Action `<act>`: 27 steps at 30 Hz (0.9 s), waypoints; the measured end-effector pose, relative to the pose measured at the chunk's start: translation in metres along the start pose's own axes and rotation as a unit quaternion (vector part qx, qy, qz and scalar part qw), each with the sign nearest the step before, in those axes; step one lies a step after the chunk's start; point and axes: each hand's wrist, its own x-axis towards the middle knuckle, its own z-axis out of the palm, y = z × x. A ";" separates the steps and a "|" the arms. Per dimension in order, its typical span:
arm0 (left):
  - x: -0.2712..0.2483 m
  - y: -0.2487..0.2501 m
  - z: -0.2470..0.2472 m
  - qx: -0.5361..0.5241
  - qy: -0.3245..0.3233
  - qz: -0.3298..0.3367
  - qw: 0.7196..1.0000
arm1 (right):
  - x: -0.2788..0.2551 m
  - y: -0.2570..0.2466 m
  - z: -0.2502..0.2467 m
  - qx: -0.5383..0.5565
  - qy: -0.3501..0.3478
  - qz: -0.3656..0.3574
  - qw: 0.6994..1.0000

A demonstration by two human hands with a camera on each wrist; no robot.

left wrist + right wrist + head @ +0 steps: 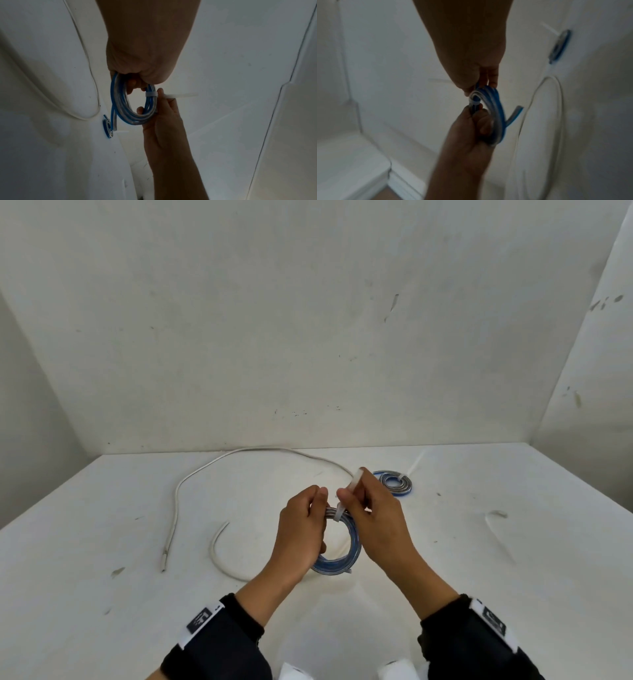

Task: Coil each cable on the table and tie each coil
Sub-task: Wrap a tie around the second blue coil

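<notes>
One tied coil lies at two o'clock; my left hand grips the second coil, right hand pinching its tie, seemingly cinched; white cable left.

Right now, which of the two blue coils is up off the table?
The larger blue coil, held between the left hand and right hand with a white tie around it. The smaller blue coil lies flat on the table behind them.

The left hand grips the top of a blue-and-clear cable coil. The right hand holds the coil's lower side and pinches a white tie wrapped round it, its tail sticking out sideways. A second, tied coil lies on the white table beside a loose white cable.
</notes>
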 end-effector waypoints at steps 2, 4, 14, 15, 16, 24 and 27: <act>-0.002 0.003 0.001 0.044 0.016 0.053 0.997 | 0.001 0.001 -0.001 0.086 -0.016 0.096 0.992; -0.001 0.003 0.001 0.080 0.030 0.100 0.991 | 0.001 -0.001 -0.003 0.158 -0.042 0.168 0.972; 0.012 -0.008 0.000 -0.065 0.063 -0.058 0.994 | -0.002 0.003 -0.012 0.140 -0.144 0.227 0.953; 0.017 -0.009 -0.001 -0.108 0.068 -0.081 0.988 | -0.005 0.007 -0.012 0.142 -0.155 0.226 0.951; 0.020 -0.011 -0.002 -0.137 0.069 -0.095 0.984 | -0.007 0.010 -0.011 0.144 -0.159 0.224 0.951; 0.024 -0.014 0.012 -0.262 0.076 -0.096 0.957 | 0.004 0.028 -0.016 0.125 -0.094 0.285 0.946; 0.028 -0.017 0.018 -0.291 0.117 -0.084 0.946 | 0.002 0.031 -0.015 0.156 -0.091 0.336 0.924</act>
